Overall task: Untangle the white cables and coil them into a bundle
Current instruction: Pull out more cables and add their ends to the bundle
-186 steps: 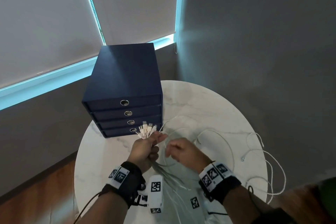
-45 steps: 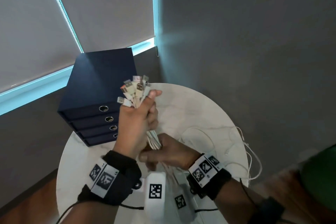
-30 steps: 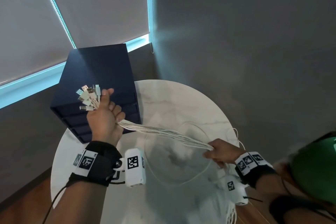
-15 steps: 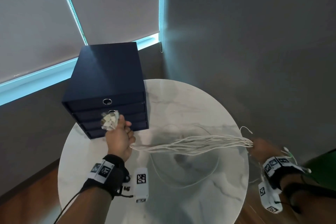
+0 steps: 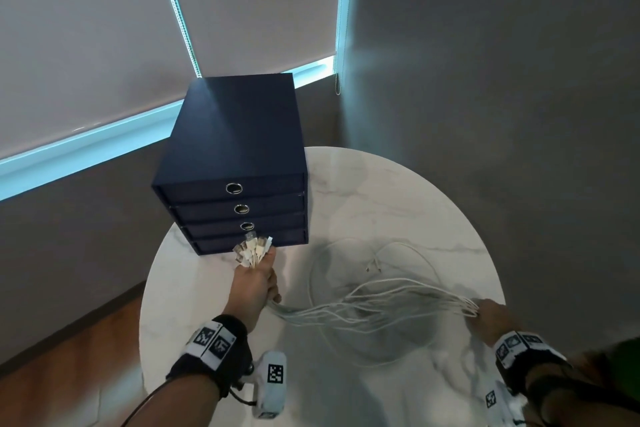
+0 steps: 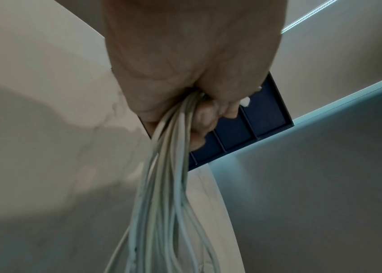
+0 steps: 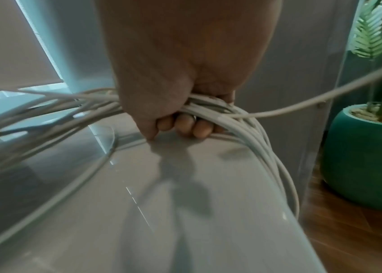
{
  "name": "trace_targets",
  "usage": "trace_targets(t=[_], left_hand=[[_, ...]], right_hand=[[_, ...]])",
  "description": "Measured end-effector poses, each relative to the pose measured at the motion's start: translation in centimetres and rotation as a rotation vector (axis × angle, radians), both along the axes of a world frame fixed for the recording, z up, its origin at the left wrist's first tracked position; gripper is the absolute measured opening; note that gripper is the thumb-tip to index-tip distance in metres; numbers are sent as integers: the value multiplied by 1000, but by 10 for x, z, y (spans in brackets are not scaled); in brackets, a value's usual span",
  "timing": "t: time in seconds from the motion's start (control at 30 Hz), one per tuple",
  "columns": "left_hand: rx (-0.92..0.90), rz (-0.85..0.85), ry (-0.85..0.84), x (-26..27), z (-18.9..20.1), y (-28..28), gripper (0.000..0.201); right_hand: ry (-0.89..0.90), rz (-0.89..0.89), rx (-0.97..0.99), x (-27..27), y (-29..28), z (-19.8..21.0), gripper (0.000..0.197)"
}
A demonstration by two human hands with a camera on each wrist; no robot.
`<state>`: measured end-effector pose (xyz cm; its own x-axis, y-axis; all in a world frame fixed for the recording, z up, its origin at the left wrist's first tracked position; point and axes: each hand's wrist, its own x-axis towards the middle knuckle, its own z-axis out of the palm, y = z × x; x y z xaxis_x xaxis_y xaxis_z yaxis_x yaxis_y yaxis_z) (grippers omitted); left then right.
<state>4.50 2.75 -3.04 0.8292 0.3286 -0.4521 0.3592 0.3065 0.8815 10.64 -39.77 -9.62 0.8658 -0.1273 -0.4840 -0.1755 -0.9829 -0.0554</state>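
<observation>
Now the straightening step is judged under way: above the round table (image 5: pixel 398 191), the white cables (image 5: pixel 377 305) are stretched slackly between the left hand (image 5: pixel 254 284), fisted below the plugs (image 5: pixel 252 248), and the right hand (image 5: pixel 493 317), fisted too. Coiling toward the left is called for next (the span was tauter half a second ago).

The left hand (image 5: pixel 254 282) sits at lower centre-left of the head view, forearm reaching up from the bottom edge, fingers (image 6: pixel 200 118) curled in a fist round the white cables (image 5: pixel 374 305). The right hand (image 5: pixel 491 317) is at the lower right edge, arm stretched out sideways, its fingers (image 7: pixel 185 125) likewise wrapped tightly round the same strands.
</observation>
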Motion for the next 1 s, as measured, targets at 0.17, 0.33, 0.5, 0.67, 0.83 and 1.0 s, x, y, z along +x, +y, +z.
trace_targets(t=[0.17,0.33,0.5,0.67,0.83,1.0], left_hand=[[-6,-10,-36,5,5,-4,42],[78,-13,-47,10,11,-7,34],[125,-64,-63,10,20,-18,26],[303,-212,-181,-2,24,-19,23],[425,-217,-222,-9,27,-11,25],[412,-241,-135,-18,25,-6,27]], right_hand=[[259,175,-36,20,19,37,28],[146,328,147,37,96,98,59],[-208,349,923,15,221,123,57],[-240,502,1006,-7,298,133,65],[-366,663,872,-22,318,122,41],[-390,686,914,-27,314,116,37]])
